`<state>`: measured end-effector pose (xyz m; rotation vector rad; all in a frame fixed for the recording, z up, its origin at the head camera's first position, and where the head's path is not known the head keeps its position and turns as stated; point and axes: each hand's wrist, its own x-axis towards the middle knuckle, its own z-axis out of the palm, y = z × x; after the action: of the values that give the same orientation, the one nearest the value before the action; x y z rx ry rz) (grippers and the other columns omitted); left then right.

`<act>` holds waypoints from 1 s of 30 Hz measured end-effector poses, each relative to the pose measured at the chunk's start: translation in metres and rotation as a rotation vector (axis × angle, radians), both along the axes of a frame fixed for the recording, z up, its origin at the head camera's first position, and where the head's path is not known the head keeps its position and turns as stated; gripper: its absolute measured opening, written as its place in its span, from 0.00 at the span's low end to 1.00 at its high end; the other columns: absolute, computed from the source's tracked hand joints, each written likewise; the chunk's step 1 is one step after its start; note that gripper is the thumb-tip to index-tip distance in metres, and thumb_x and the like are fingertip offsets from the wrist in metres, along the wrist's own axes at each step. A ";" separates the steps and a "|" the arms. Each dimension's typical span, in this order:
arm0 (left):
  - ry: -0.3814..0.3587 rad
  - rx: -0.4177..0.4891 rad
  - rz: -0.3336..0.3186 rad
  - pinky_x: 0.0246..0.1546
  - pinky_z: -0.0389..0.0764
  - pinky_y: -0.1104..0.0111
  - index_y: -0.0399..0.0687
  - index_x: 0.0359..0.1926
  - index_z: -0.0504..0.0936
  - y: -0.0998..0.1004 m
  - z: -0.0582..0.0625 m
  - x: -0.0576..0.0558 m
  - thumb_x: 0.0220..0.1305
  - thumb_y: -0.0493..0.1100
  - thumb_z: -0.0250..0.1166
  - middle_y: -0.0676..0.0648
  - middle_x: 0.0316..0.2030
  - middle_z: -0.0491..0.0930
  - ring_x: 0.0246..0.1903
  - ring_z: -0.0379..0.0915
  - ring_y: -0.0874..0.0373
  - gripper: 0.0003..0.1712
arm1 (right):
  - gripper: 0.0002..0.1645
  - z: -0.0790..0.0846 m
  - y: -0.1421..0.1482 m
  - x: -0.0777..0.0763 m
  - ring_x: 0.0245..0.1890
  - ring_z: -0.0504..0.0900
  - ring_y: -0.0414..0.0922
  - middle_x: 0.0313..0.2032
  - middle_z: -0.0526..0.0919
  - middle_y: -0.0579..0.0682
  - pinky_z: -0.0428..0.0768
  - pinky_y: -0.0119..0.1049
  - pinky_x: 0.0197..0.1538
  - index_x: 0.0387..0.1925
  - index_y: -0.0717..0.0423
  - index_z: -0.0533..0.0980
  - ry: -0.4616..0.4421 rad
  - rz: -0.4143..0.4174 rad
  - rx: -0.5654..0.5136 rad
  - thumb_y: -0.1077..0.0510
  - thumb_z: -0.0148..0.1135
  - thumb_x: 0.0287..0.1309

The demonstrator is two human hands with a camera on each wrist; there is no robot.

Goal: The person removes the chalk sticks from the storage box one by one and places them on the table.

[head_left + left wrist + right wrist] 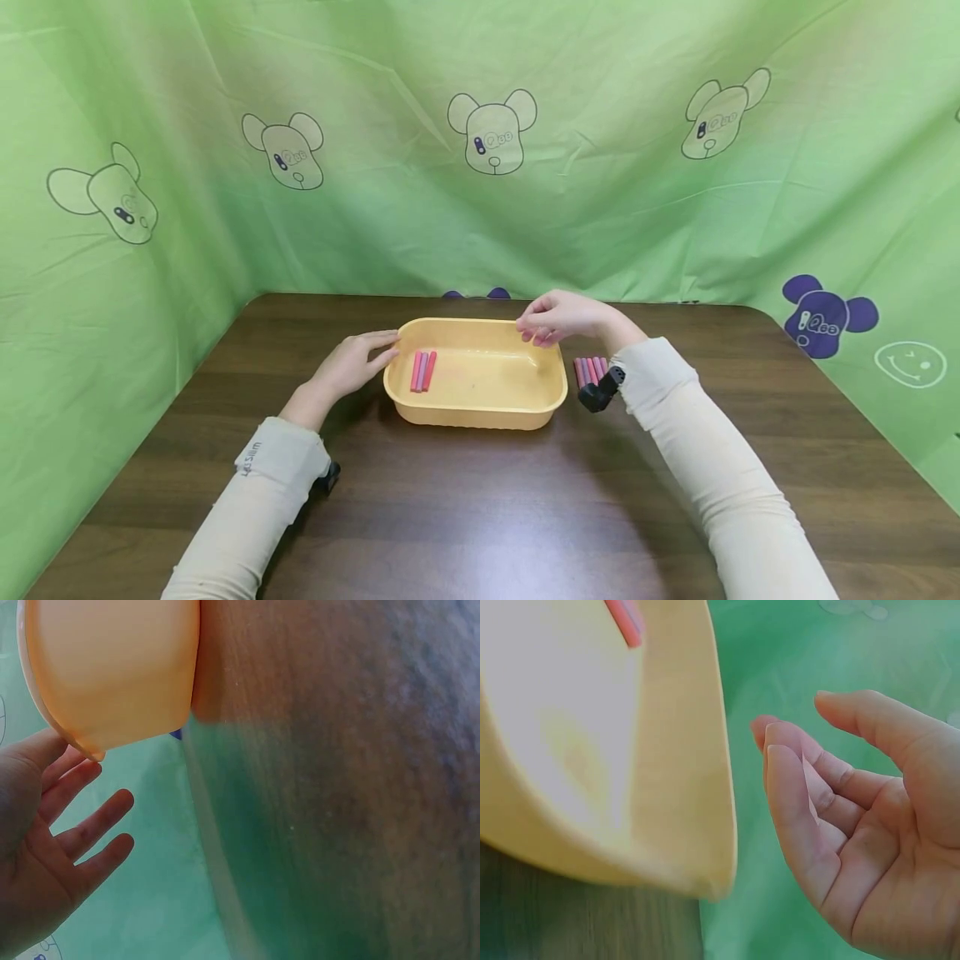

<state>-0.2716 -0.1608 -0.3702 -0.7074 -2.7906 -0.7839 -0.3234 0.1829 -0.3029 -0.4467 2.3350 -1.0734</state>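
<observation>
A yellow plastic basin (pixel 472 417) sits on the table, with three short pink and purple sticks (pixel 423 372) lying side by side on its floor at the left. My left hand (pixel 348 364) rests at the basin's left end, thumb and fingertips at the rim. In the left wrist view, the other fingers (pixel 105 825) spread loosely below the rim. Over the far right rim hovers my right hand (pixel 558 317), its fingers slightly bent. Nothing shows between thumb and fingers (pixel 791 795) in the right wrist view.
More pink and purple sticks (pixel 588 371) lie in a row right of the basin, partly hidden by the black wrist camera (pixel 600 390). The brown wooden table (pixel 465 508) ends at a green curtain (pixel 397 217) with printed bear heads.
</observation>
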 end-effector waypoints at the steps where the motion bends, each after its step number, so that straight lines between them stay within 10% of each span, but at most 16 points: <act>1: -0.004 0.001 0.002 0.62 0.70 0.53 0.39 0.58 0.75 0.000 0.000 0.000 0.66 0.44 0.58 0.40 0.58 0.75 0.60 0.69 0.45 0.22 | 0.20 0.000 -0.004 -0.001 0.28 0.79 0.37 0.31 0.82 0.47 0.82 0.30 0.38 0.44 0.67 0.76 0.004 0.011 0.007 0.52 0.57 0.61; 30: -0.012 0.005 0.008 0.62 0.69 0.53 0.39 0.57 0.76 0.002 0.004 0.000 0.65 0.44 0.59 0.40 0.58 0.75 0.60 0.70 0.45 0.22 | 0.22 -0.027 -0.083 -0.024 0.28 0.80 0.36 0.32 0.82 0.48 0.83 0.30 0.40 0.49 0.72 0.73 -0.105 0.169 0.053 0.57 0.53 0.63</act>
<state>-0.2716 -0.1590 -0.3663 -0.6930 -2.7991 -0.7953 -0.3471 0.0994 -0.3295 -0.5433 2.1854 -0.9307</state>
